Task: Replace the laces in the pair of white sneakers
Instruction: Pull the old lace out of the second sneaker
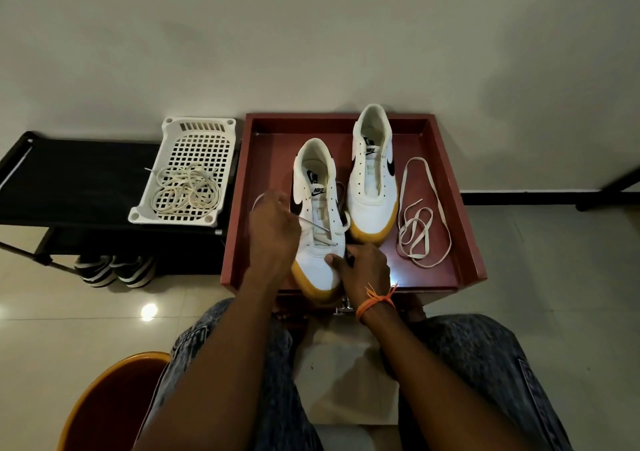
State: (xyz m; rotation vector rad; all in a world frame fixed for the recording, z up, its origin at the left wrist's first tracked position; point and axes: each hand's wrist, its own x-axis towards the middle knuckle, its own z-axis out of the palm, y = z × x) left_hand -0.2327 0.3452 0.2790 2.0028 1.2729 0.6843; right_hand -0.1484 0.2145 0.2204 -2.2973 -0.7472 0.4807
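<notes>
Your knees frame the view below both hands. Your left hand (273, 228) pinches a lace (313, 223) drawn taut across the near sneaker (320, 208), fingers curled round it. Your right hand (363, 267) presses that sneaker's toe with its thumb, its other fingers curled beside the sole. Beyond the right hand stands the unlaced far sneaker (372, 173), with a loose lace (420, 222) lying to its right, all inside the red tray (464, 242). Left of your left hand, a white basket (194, 145) holds tangled old laces (187, 190).

Bare tray floor (273, 159) lies left of the near sneaker (318, 208); a loose lace (420, 222) clutters the right.
</notes>
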